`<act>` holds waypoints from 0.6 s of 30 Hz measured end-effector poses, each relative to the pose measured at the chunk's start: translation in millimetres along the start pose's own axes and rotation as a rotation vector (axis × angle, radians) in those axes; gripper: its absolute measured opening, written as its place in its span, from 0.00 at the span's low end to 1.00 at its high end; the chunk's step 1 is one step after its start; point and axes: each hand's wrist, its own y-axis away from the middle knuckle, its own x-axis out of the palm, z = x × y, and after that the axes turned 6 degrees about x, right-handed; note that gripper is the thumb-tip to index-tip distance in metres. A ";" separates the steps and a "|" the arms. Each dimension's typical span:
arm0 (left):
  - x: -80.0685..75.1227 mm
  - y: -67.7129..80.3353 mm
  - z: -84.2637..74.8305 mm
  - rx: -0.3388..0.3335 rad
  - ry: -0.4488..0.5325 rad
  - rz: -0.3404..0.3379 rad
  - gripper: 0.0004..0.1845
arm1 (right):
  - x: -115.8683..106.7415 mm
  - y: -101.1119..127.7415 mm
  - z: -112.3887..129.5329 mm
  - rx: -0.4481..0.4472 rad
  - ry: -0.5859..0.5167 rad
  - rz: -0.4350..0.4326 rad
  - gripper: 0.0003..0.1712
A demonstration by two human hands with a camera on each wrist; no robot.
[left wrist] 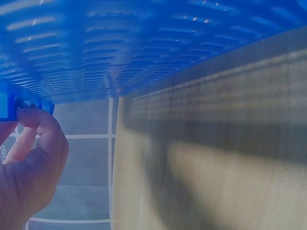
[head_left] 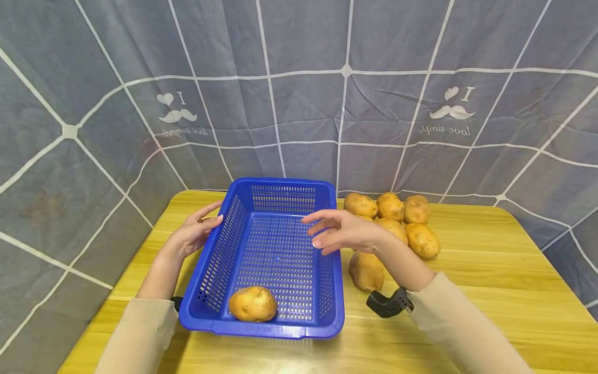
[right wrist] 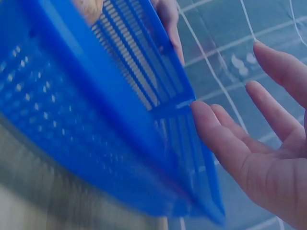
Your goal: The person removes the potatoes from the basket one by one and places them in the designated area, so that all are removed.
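Note:
A blue plastic basket (head_left: 280,244) with slotted walls stands on the wooden table. One potato (head_left: 254,304) lies inside it, against the near wall. At the left rim, my left hand (head_left: 192,235) holds the basket between thumb and fingers; the left wrist view shows this hand (left wrist: 36,158) at the rim from outside. My right hand (head_left: 344,230) hovers over the right rim with nothing in it. Its fingers (right wrist: 223,139) are spread and loosely bent in the right wrist view. Several potatoes (head_left: 422,240) sit to the right of the basket, partly hidden by the right hand and forearm.
The wooden table (head_left: 486,280) reaches out to the right of the potatoes. Behind it hangs a grey cloth (head_left: 308,109) with white lines, which also runs along both sides. A black wrist strap (head_left: 389,303) is on the right wrist.

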 end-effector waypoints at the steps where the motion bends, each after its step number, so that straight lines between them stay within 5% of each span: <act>1: 0.1 0.1 0.2 0.003 0.003 0.001 0.28 | 3.6 -3.1 1.9 0.000 -0.006 0.014 0.35; 18: 1.6 0.7 -1.0 -0.009 -0.017 -0.014 0.32 | 44.5 -37.3 14.6 0.033 0.017 0.114 0.32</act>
